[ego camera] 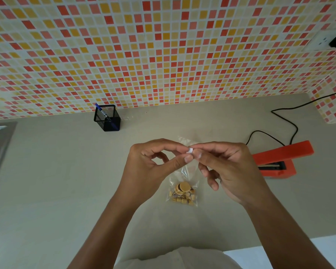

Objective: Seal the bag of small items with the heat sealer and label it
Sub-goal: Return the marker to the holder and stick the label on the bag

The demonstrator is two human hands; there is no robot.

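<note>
Both my hands pinch a small white label [190, 150] betw thumb & fingertips, left hand [155, 164] & right hand [227, 167] held above mid-desk [56, 181]. Clear bag [183, 189] w/ small items lies below them; orange heat sealer [279, 160] near desk's right edge.

I have a single view, from the wide-angle camera worn on the head, and it looks forward and steeply down over the table [47, 181], so the forearms run up from the bottom edge and the hands [190, 164] meet close below the lens at mid-frame. The tiled wall [144, 55] fills the upper half, its grid bowed by the lens. The heat sealer [277, 162] sits at my right, near the edge.
</note>
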